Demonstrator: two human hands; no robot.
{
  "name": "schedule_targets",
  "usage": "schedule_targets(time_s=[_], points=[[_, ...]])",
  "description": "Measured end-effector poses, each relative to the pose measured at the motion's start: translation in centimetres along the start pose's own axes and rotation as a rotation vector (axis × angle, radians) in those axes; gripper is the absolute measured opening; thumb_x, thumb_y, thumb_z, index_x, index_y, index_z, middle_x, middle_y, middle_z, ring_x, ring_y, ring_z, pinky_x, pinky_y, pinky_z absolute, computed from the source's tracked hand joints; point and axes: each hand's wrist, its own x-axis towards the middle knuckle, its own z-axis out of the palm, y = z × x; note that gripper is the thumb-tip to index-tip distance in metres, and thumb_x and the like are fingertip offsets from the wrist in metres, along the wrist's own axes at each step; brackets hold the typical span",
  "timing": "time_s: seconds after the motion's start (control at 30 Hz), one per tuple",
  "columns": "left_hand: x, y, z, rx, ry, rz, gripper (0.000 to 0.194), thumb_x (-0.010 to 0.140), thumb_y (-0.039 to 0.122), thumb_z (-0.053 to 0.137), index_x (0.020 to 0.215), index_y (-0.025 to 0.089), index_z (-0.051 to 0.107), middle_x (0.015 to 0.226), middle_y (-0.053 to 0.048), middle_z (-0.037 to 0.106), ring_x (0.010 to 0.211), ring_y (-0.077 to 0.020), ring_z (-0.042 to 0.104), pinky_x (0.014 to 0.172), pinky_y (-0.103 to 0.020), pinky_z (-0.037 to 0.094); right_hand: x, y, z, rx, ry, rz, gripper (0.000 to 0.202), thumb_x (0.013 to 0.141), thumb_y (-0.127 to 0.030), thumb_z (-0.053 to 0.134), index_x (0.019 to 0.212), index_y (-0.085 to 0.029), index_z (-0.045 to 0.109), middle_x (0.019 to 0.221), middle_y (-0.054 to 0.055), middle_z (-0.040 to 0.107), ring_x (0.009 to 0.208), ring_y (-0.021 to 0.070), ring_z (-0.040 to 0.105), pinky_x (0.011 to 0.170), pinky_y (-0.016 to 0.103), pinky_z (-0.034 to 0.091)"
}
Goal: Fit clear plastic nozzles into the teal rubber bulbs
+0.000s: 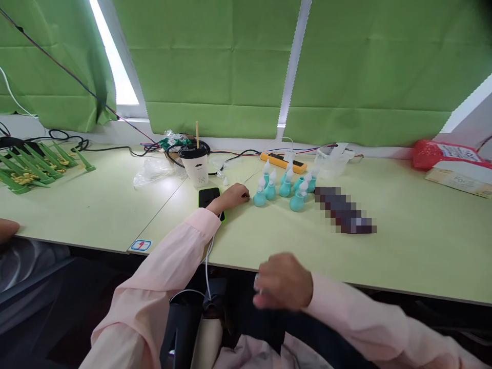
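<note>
Several teal squeeze bulbs [296,201] with clear pointed tips stand grouped on the pale green table. Just left of them my left hand [235,196] rests on the tabletop with its fingers curled; what they hold, if anything, is hidden. Under that wrist lies a black phone [208,195] with a bright green edge and a white cable. My right hand [283,282] is over the table's front edge, blurred, its fingers bent; I cannot make out anything in it.
A lidded paper cup [199,171] with a straw stands behind the phone. Further back is a yellow power strip [283,163]. A pixelated dark object [346,211] lies right of the bulbs. Green clips [38,169] and a person's hand [7,229] are at left.
</note>
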Motion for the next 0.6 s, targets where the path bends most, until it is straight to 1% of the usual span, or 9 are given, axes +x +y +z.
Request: schedule_targets(time_s=[0.07, 0.1, 0.13, 0.2, 0.27, 0.3, 0.4, 0.53, 0.6], points=[[-0.2, 0.1, -0.3, -0.051, -0.009, 0.007, 0.017, 0.063, 0.013, 0.053, 0.073, 0.013, 0.067, 0.074, -0.006, 0.065, 0.072, -0.0161, 0.057, 0.069, -0.024, 0.041, 0.7, 2.5, -1.6, 0.13, 0.017, 0.355, 0.025, 0.085, -0.04, 0.031, 0.076, -0.02, 0.044, 0.052, -0.004, 0.047, 0.043, 0.0085, 0.042, 0.043, 0.022, 0.029], [-0.3, 0.2, -0.5, -0.084, -0.02, 0.012, 0.017, 0.062, 0.013, 0.054, 0.072, 0.012, 0.067, 0.073, -0.006, 0.065, 0.071, -0.0158, 0.058, 0.068, -0.024, 0.042, 0.6, 4.0, -2.0, 0.23, -0.023, 0.48, 0.019, 0.084, -0.037, 0.034, 0.083, -0.02, 0.041, 0.055, -0.004, 0.047, 0.044, 0.0082, 0.042, 0.044, 0.021, 0.03], [-0.5, 0.4, -0.8, -0.125, -0.039, 0.017, 0.017, 0.061, 0.014, 0.055, 0.073, 0.012, 0.067, 0.072, -0.006, 0.066, 0.068, -0.0154, 0.058, 0.066, -0.024, 0.042, 0.4, 5.4, -2.0, 0.303, -0.056, 0.561, 0.016, 0.083, -0.036, 0.037, 0.084, -0.02, 0.039, 0.056, -0.005, 0.045, 0.046, 0.0083, 0.041, 0.045, 0.02, 0.031], [-0.8, 0.7, -1.3, -0.221, -0.106, 0.029, 0.016, 0.059, 0.015, 0.059, 0.072, 0.011, 0.067, 0.068, -0.005, 0.066, 0.062, -0.0145, 0.058, 0.061, -0.023, 0.044, -0.5, 8.0, -1.5, 0.363, -0.05, 0.661, 0.014, 0.081, -0.034, 0.042, 0.082, -0.02, 0.039, 0.062, -0.004, 0.045, 0.051, 0.0085, 0.04, 0.049, 0.021, 0.033], [-1.1, 1.2, -1.5, -0.332, -0.203, 0.035, 0.016, 0.056, 0.017, 0.063, 0.07, 0.011, 0.067, 0.063, -0.004, 0.065, 0.056, -0.0138, 0.059, 0.055, -0.022, 0.045, -1.5, 9.6, -0.7, 0.404, -0.025, 0.725, 0.018, 0.075, -0.035, 0.049, 0.081, -0.02, 0.04, 0.069, -0.003, 0.048, 0.053, 0.0083, 0.041, 0.05, 0.022, 0.034], [-1.3, 1.5, -1.6, -0.39, -0.254, 0.037, 0.016, 0.055, 0.018, 0.064, 0.069, 0.01, 0.067, 0.061, -0.004, 0.065, 0.054, -0.0137, 0.059, 0.053, -0.022, 0.046, -1.9, 10.1, -0.3, 0.425, 0.021, 0.76, 0.019, 0.074, -0.035, 0.05, 0.082, -0.02, 0.04, 0.072, -0.002, 0.048, 0.054, 0.0082, 0.041, 0.05, 0.022, 0.035], [-1.7, 2.6, -1.3, -0.561, -0.357, 0.035, 0.02, 0.054, 0.022, 0.068, 0.069, 0.01, 0.066, 0.06, -0.005, 0.066, 0.053, -0.0142, 0.061, 0.052, -0.022, 0.049, -2.5, 10.3, 0.5, 0.469, 0.101, 0.803, 0.025, 0.067, -0.035, 0.058, 0.08, -0.02, 0.041, 0.069, -0.003, 0.049, 0.052, 0.0082, 0.044, 0.048, 0.021, 0.036], [-2.0, 3.8, -0.4, -0.75, -0.348, 0.02, 0.026, 0.057, 0.028, 0.068, 0.074, 0.009, 0.065, 0.064, -0.006, 0.066, 0.059, -0.0142, 0.062, 0.058, -0.023, 0.05, -2.6, 10.3, 0.7, 0.473, 0.184, 0.813, 0.023, 0.061, -0.029, 0.064, 0.072, -0.019, 0.046, 0.06, -0.004, 0.05, 0.05, 0.0086, 0.046, 0.046, 0.022, 0.04], [-2.1, 4.1, 0.0, -0.822, -0.326, 0.0, 0.028, 0.057, 0.03, 0.068, 0.076, 0.009, 0.065, 0.064, -0.005, 0.066, 0.059, -0.0138, 0.062, 0.06, -0.024, 0.051, -2.7, 10.6, 0.7, 0.482, 0.2, 0.81, 0.02, 0.061, -0.027, 0.063, 0.072, -0.018, 0.05, 0.065, -0.002, 0.052, 0.051, 0.0088, 0.049, 0.047, 0.022, 0.043]])
